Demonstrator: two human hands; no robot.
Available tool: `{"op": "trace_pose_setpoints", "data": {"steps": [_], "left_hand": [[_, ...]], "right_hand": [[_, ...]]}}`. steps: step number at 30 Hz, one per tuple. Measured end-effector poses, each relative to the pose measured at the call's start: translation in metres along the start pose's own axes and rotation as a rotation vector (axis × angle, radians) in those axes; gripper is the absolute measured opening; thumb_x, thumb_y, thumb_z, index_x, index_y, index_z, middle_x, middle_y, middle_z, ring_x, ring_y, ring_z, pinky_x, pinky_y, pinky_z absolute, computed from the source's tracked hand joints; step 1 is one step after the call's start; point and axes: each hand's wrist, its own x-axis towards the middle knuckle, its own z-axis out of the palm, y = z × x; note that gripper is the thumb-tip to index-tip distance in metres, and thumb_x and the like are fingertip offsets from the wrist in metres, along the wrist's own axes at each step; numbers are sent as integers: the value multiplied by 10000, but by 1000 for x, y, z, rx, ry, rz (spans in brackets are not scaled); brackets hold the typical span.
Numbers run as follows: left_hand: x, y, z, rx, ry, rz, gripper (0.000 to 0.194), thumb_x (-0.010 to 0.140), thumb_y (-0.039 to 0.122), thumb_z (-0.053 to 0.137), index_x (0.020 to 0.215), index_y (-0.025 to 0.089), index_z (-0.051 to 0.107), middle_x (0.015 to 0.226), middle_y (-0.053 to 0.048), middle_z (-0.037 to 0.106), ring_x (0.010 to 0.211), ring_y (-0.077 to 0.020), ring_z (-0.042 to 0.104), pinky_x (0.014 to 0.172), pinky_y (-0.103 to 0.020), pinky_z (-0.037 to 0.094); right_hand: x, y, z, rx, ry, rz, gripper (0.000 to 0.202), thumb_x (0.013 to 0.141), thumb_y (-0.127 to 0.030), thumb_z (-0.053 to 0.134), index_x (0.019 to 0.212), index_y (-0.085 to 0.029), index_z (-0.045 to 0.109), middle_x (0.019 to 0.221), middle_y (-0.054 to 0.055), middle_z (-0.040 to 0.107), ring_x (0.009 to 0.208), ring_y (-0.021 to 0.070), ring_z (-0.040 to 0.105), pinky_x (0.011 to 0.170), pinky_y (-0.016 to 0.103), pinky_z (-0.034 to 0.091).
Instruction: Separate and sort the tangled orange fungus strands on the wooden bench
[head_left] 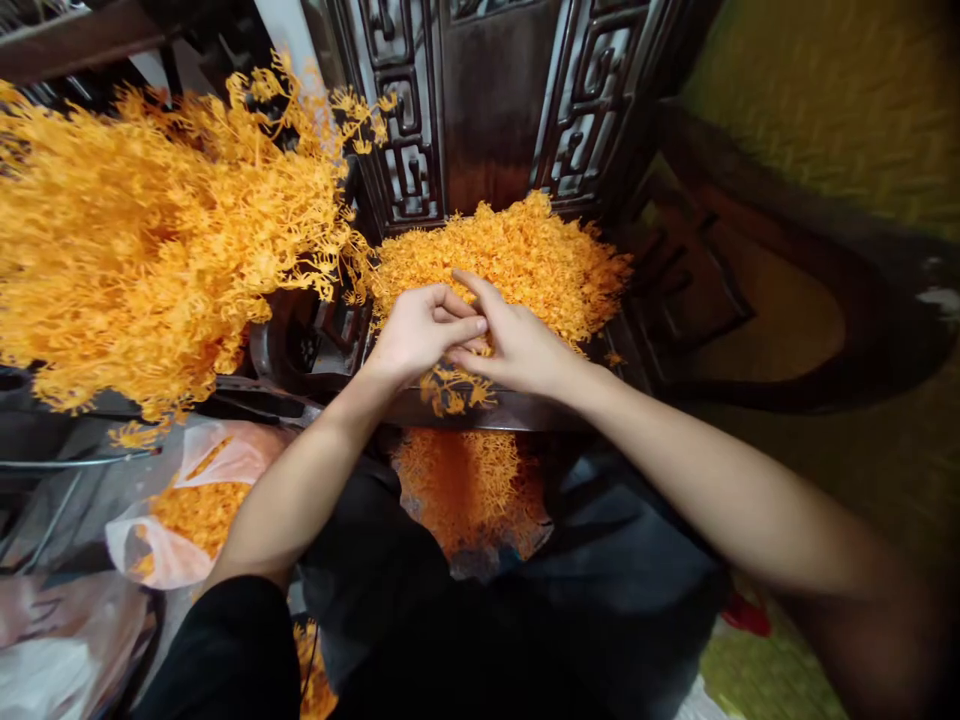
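Dark trousers (600, 600) on the person's lap fill the bottom of the view, with a scatter of orange plastic sprigs (469, 490) lying between the knees. Largest of all, a great bundle of branching orange sprigs (150, 240) spreads across the upper left, well apart from the hands. Behind it rises a dark carved wooden chair back (495, 100) with fretwork panels, and a second dark wooden seat (787, 300) curves away at the right over a yellow-green mat (840, 110). On the chair seat straight ahead sits a heaped pile of loose orange pieces (525, 255), its near edge touching the hands. At lower left a pinkish plastic bag (195, 500) lies open with more orange pieces inside. Both bare forearms reach forward and meet over the front of the pile: the left hand (420, 330) is curled, its fingers drawn together against those of the right hand (517, 345), and the two pinch a small orange sprig (454, 385) that dangles beneath them over the seat's front edge. Exactly which fingertips clamp the stem cannot be told, as the hands overlap.
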Motion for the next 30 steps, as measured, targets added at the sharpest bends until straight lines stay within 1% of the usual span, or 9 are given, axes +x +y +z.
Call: {"op": "trace_pose_setpoints", "data": {"steps": [3,6,8,10,14,21,24,26,30], "left_hand": [[-7,2,-11,183,77,41,157,787,217,770,764,154,629,649,-19,690,608,-139,686,594,-245,502],[-11,2,-21,446,112,113,139,795,265,765,779,147,694,667,-24,706,615,-137,653,606,-253,472],[-12,2,-27,583,78,172,105,823,254,720,824,151,740,730,-33,739,672,-147,658,668,-273,479],[-14,2,-32,703,39,220,144,858,234,651,878,163,774,789,-42,763,736,-167,670,744,-299,485],[-20,-4,-38,872,7,227,219,866,203,566,884,162,780,826,-70,763,784,-202,669,802,-338,478],[-23,-31,-20,825,-25,139,422,792,85,509,1175,152,672,891,-83,725,764,-190,618,743,-324,463],[-25,-28,-16,775,-13,99,365,866,159,487,1192,166,650,847,-72,698,731,-190,598,723,-333,448],[-27,-21,-16,773,-52,86,312,914,268,499,1167,178,658,823,-64,683,728,-197,594,718,-339,439],[-30,-16,-18,767,-250,86,404,858,565,647,923,168,688,810,-78,661,745,-210,588,684,-333,413]], "right_hand": [[0,-4,-11,-225,-131,-10,728,869,-138,595,1572,-191,413,1254,132,726,1010,284,701,814,355,511],[0,-7,-21,-419,-259,-5,396,864,-110,551,1238,-169,670,1068,128,758,918,268,699,730,324,452],[0,-7,-26,-509,-307,42,264,883,-141,548,1102,-173,692,961,127,751,833,264,689,669,325,404],[-3,-7,-29,-578,-314,86,241,881,-142,548,1077,-183,683,906,120,743,774,259,676,629,325,359],[-9,-8,-23,-673,-252,42,225,906,-125,502,1046,-173,672,947,124,743,749,252,673,602,328,320],[-15,-15,-1,-740,-249,-56,237,963,-158,482,1120,-134,659,920,115,722,740,253,679,585,334,364],[-16,-13,0,-691,-188,-66,276,950,-219,567,1200,-130,643,1051,146,701,919,289,678,662,360,456],[-14,-9,-7,-661,-106,-69,411,924,-300,651,1298,-135,612,1215,182,652,1086,334,630,794,412,506],[-9,8,-39,-666,222,55,597,921,-369,685,1463,-196,507,1459,197,515,1301,399,484,1041,563,430]]}}
